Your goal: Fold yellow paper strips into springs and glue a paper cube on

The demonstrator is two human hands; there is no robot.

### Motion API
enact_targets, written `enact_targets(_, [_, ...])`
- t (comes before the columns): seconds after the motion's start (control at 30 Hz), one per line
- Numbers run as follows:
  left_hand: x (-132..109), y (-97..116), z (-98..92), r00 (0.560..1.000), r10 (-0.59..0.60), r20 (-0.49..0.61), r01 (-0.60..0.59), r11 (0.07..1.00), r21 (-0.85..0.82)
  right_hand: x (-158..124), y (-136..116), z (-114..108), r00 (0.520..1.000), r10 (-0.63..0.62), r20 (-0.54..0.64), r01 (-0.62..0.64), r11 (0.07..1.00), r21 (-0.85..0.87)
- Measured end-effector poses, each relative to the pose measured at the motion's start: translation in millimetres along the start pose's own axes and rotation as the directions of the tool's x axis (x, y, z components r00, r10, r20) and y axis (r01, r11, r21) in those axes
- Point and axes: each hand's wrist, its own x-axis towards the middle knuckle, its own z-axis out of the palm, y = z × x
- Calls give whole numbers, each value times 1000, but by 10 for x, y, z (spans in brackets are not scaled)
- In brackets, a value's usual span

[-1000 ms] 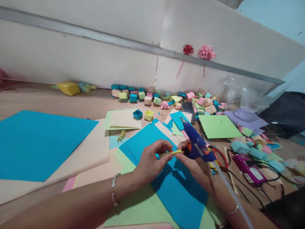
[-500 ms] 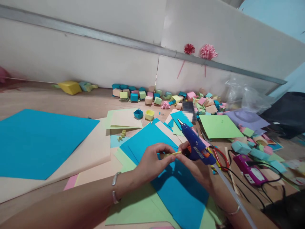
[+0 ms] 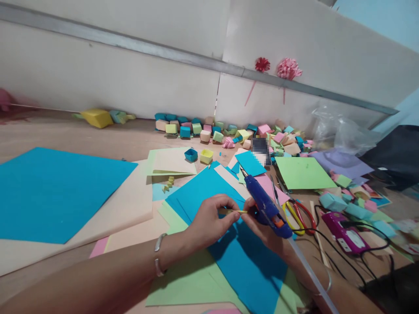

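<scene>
Between thumb and fingers, my left hand (image 3: 214,218) pinches a small yellow paper strip (image 3: 241,212). My right hand (image 3: 262,226) is wrapped round a blue glue gun (image 3: 266,205), and its fingertips meet the strip's other end. The gun's metal nozzle points up and to the left, clear of the strip; a long clear glue stick (image 3: 309,266) runs out of its back. Both hands are above blue paper sheets (image 3: 252,270). Beyond them stand a small open blue box (image 3: 191,155) and a yellow one (image 3: 206,156), with a folded yellow paper piece (image 3: 168,183) nearer.
Many small paper boxes (image 3: 185,131) line the wall. Pliers (image 3: 299,216) with red and yellow handles lie right of the gun, near a magenta power strip (image 3: 343,233) with black cords. A large blue sheet (image 3: 62,196) covers the left side; a green sheet (image 3: 303,173) lies back right.
The glue gun has tilted and dropped slightly, its nozzle shifting left and down. Both hands keep nearly the same place, still on the yellow strip.
</scene>
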Motion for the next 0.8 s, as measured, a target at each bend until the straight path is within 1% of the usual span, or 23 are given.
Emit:
enact_targets(0.17, [5, -9, 8, 1000, 27, -2, -27, 1000, 3, 9, 51, 12, 1000, 10, -26, -8, 997, 74])
enact_targets(0.4, [12, -9, 6, 1000, 11, -2, -11, 1000, 21, -3, 151, 42, 997, 32, -69, -27, 996, 80])
enact_targets(0.57, [2, -30, 19, 1000, 1, 7, -1, 1000, 11, -11, 163, 66, 995, 52, -83, -41, 990, 135])
enact_targets(0.7, [4, -31, 20, 1000, -9, 8, 9, 1000, 7, -12, 81, 44, 995, 85, -58, -75, 984, 160])
enact_targets(0.8, [23, -38, 11, 998, -63, -2, 63, 997, -36, 15, -6, -30, 995, 96, 3, -95, 983, 156])
